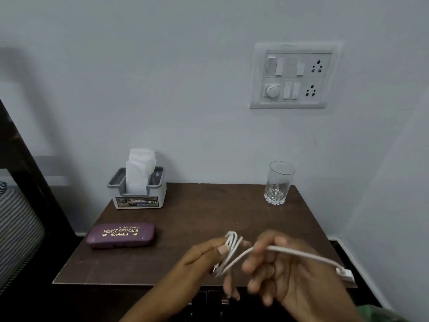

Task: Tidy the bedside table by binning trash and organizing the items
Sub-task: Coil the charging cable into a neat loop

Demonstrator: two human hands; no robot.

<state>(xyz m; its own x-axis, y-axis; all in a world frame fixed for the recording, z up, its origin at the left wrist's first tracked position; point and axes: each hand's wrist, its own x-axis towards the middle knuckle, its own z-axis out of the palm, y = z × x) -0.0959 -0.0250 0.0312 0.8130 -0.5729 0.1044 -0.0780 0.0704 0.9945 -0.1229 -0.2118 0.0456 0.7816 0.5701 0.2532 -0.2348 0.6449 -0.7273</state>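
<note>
White cable (301, 254) — looped between both hands (297, 275)

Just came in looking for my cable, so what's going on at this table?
A person is coiling a white cable over the bedside table. The left hand pinches the folded loops; the right hand holds the loose length, its plug end hanging free. A glasses case, tissue holder and glass sit on the table.
</note>
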